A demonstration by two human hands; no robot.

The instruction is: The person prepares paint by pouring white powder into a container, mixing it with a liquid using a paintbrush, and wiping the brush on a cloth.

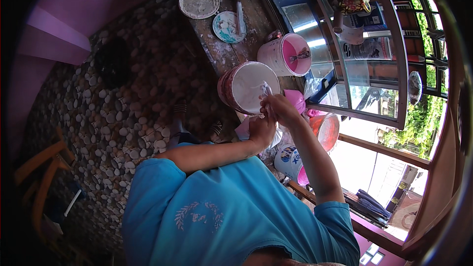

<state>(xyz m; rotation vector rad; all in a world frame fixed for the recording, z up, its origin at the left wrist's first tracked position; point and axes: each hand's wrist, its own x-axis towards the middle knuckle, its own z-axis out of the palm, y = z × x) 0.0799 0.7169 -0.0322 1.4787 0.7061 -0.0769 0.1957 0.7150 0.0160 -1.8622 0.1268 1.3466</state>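
My right hand [279,108] is closed on a pale, white-smeared tool [265,88] that reaches over the rim of a large white bucket [234,86] with red-stained sides and a pale inside. My left hand [262,130] is just below it, against a white bag or sack [242,129], its fingers curled up near my right hand; what they grip I cannot make out. A second bucket [268,56] with pink contents and a smeared tool stands behind.
A stained wooden bench [202,29] holds plates [199,2] and a long blade-like tool. Pink bags [294,99], an orange bucket [325,130] and another bucket [288,160] lie right. Also visible are a glass cabinet [369,103], pebble-patterned floor [123,118] and chair [47,167].
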